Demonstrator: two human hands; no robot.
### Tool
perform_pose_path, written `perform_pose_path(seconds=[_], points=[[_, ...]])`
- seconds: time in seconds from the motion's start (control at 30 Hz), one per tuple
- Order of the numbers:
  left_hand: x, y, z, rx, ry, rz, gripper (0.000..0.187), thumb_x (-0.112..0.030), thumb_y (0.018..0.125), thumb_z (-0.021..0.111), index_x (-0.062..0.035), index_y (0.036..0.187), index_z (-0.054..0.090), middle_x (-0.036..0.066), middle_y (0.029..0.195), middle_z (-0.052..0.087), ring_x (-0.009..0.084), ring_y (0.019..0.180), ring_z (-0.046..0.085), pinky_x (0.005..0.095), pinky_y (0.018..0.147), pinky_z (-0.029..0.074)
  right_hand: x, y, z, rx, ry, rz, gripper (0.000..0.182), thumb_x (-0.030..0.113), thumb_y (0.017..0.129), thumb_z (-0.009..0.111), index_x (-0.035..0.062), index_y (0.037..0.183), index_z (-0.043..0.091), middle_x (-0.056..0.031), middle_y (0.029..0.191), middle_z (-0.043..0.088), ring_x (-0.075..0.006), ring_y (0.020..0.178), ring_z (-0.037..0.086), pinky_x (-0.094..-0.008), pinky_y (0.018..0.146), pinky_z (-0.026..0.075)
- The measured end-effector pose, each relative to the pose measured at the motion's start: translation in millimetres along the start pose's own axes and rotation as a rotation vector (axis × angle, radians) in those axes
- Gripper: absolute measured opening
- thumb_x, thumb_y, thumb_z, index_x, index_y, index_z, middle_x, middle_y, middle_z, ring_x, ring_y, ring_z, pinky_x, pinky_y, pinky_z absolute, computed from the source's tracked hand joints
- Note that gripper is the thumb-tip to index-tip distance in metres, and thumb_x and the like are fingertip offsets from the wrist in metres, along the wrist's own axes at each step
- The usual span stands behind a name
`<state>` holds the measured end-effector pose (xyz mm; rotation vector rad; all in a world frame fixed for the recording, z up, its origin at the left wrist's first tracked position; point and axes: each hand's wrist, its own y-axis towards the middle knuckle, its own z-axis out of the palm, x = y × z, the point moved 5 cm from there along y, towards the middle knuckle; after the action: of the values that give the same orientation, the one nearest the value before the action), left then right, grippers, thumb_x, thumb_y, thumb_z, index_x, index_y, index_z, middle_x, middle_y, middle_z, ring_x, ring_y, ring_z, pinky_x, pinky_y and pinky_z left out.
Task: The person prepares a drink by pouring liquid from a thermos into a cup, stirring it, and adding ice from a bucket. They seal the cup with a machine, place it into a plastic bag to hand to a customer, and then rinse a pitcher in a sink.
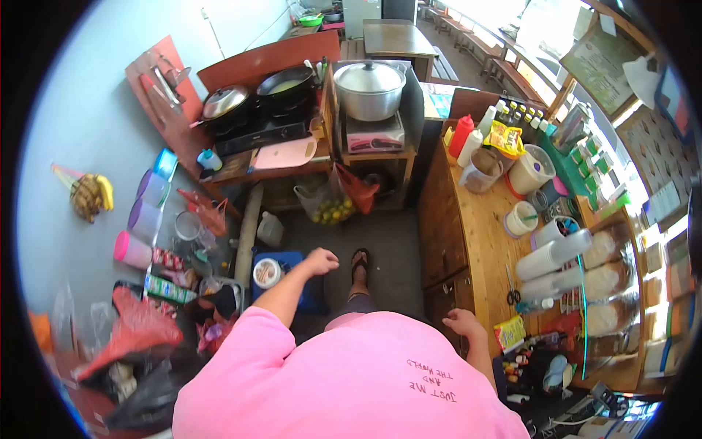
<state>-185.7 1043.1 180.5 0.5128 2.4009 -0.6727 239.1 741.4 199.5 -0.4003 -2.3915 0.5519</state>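
My left hand (322, 261) hangs in front of me over the dark floor, its fingers loosely curled with nothing visible in them. Beneath that forearm are a blue container (296, 282) and a white round tub (268, 273). Over on the other side, my right hand (462, 322) is beside the wooden counter (472, 252), near its cabinet doors; its fingers are slightly apart and no object shows in them. A sandalled foot (360, 265) is forward on the floor.
Ahead stand a lidded pot (369, 91) on a stove, a wok (285, 88), and a pink cutting board (285, 154). A bag of yellow-green fruit (333, 210) hangs below. Stacked cups (552, 254), scissors (513, 294) and bottles line the right counter. Bags (139, 325) crowd the left.
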Motion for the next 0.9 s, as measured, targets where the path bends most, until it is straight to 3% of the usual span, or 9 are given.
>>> perform_pose_path(seconds=[0.07,0.2,0.27,0.37,0.43,0.5,0.57,0.67,0.9], points=[[46.9,70.3,-60.1,-0.07,0.022,-0.06,0.034,-0.03,0.077,0.078,-0.0111,0.105,0.078,0.013,0.102,0.076,0.0262,0.095,0.073,0.0366,0.089,0.057,-2.8,30.9,-9.6,0.006,-0.006,0.105,0.052,0.037,0.086,0.073,-0.0026,0.12,0.068,-0.0212,0.11,0.073,-0.0346,0.103,0.071,-0.0406,0.091,0.056],[121.2,183.4,-191.7,-0.302,0.163,-0.162,0.025,-0.024,0.074,0.079,-0.0121,0.096,0.08,0.013,0.097,0.076,0.0292,0.093,0.073,0.0382,0.089,0.057,13.9,109.9,-18.2,0.036,0.113,0.242,0.054,0.036,0.087,0.072,-0.0047,0.122,0.067,-0.0226,0.11,0.073,-0.0308,0.106,0.071,-0.0379,0.091,0.055],[158.1,222.6,-244.0,-0.396,0.145,-0.367,0.014,-0.018,0.076,0.078,-0.0134,0.089,0.08,0.013,0.095,0.076,0.0297,0.094,0.073,0.0389,0.089,0.057,40.0,150.1,-25.3,0.057,0.093,0.272,0.055,0.036,0.087,0.073,-0.0048,0.123,0.066,-0.0225,0.111,0.073,-0.0305,0.106,0.071,-0.037,0.091,0.055],[229.4,282.7,-293.0,-0.343,0.164,-0.423,0.016,-0.021,0.079,0.067,-0.0129,0.085,0.079,0.015,0.091,0.074,0.0335,0.088,0.073,0.0435,0.083,0.058,104.7,182.6,-51.1,0.157,0.129,0.353,0.055,0.034,0.089,0.072,-0.0042,0.127,0.064,-0.0211,0.115,0.072,-0.0303,0.108,0.07,-0.0358,0.093,0.054],[249.7,315.9,-322.8,-0.348,0.382,-0.446,0.02,-0.019,0.085,0.063,-0.0083,0.089,0.078,0.018,0.098,0.074,0.0367,0.095,0.071,0.0438,0.086,0.057,161.3,208.2,-75.8,0.163,0.375,0.37,0.047,0.029,0.092,0.069,-0.0016,0.127,0.064,-0.0191,0.117,0.072,-0.0303,0.111,0.068,-0.0356,0.094,0.053],[257.3,333.6,-345.9,-0.316,0.334,-0.504,0.022,-0.021,0.085,0.065,-0.0046,0.094,0.077,0.018,0.106,0.073,0.0379,0.103,0.069,0.0444,0.09,0.055,161.7,242.3,-78.5,0.147,0.342,0.361,0.042,0.027,0.092,0.068,-0.0001,0.125,0.065,-0.0192,0.116,0.072,-0.03,0.11,0.069,-0.0368,0.095,0.053],[252.7,342.2,-359.4,-0.507,0.232,-0.528,0.028,-0.022,0.082,0.071,-0.0034,0.102,0.074,0.018,0.112,0.072,0.0376,0.107,0.067,0.0456,0.093,0.054,157.1,252.9,-79.1,0.13,0.321,0.375,0.038,0.024,0.092,0.068,0.0015,0.123,0.067,-0.0193,0.115,0.072,-0.0296,0.109,0.069,-0.038,0.095,0.054],[273.5,365.1,-357.3,-0.581,0.152,-0.543,0.04,-0.024,0.078,0.078,-0.0047,0.112,0.071,0.02,0.115,0.071,0.0385,0.109,0.067,0.0462,0.096,0.053,151.3,272.7,-82.2,0.148,0.242,0.407,0.037,0.025,0.091,0.069,0.0026,0.12,0.068,-0.0196,0.113,0.072,-0.0293,0.107,0.069,-0.0368,0.094,0.054],[277.8,378.9,-360.5,-0.659,0.138,-0.667,0.048,-0.031,0.076,0.083,-0.0055,0.115,0.069,0.021,0.112,0.072,0.0399,0.108,0.067,0.0443,0.095,0.054,95.6,266.3,-59.4,0.154,0.32,0.573,0.036,0.027,0.091,0.069,0.0008,0.115,0.071,-0.0159,0.108,0.074,-0.0254,0.1,0.07,-0.0355,0.091,0.054]])
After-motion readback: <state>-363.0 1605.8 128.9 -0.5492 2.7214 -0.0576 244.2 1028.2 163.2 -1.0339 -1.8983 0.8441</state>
